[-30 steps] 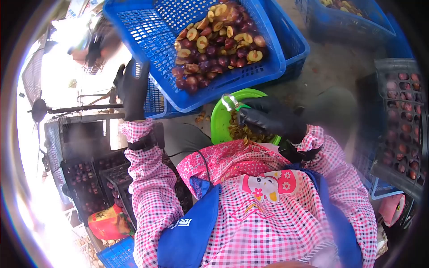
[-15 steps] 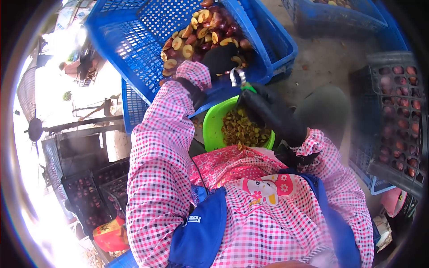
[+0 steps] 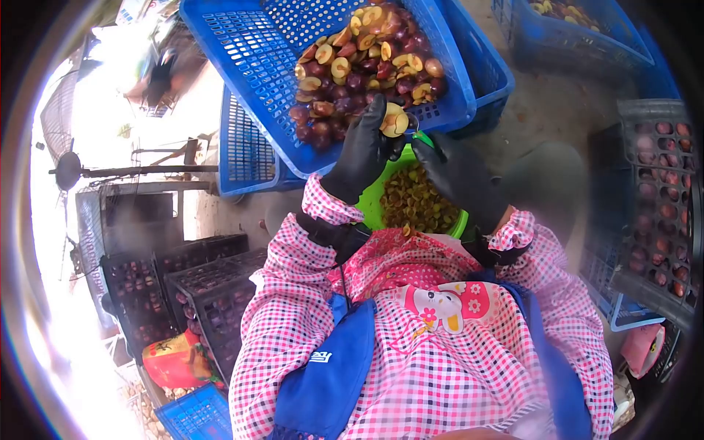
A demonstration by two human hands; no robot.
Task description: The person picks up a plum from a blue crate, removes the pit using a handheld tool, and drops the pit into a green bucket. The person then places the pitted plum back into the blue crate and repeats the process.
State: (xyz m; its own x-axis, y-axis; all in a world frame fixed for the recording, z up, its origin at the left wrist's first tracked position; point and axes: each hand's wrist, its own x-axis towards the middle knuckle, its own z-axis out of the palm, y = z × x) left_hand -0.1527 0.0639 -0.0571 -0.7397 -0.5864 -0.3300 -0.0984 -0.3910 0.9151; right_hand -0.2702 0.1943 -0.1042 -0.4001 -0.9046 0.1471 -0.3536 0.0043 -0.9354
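My left hand [image 3: 359,152], in a black glove, holds a halved plum [image 3: 394,121] with its yellow cut face showing. Close beside it, my right hand [image 3: 463,180], gloved too, grips a green-handled tool [image 3: 423,138] whose thin metal tip reaches to the plum half. Below both hands, a bright green bowl [image 3: 372,207] contains many small brownish-yellow pieces [image 3: 416,202] that look like plum stones. Just beyond my hands, a blue perforated crate [image 3: 246,62] is tilted towards me, with halved plums [image 3: 352,81] heaped inside it.
On the right stands a dark crate of whole plums [image 3: 660,198]. More dark plum crates [image 3: 213,293] are at the lower left, near a red and yellow bag [image 3: 176,359]. Another blue crate [image 3: 579,40] with cut fruit is at the upper right. A fan [image 3: 67,171] stands far left.
My left hand has come back from the fruit heap in the crate and now holds a plum half above the bowl. My right hand keeps the tool, its tip now at the plum.
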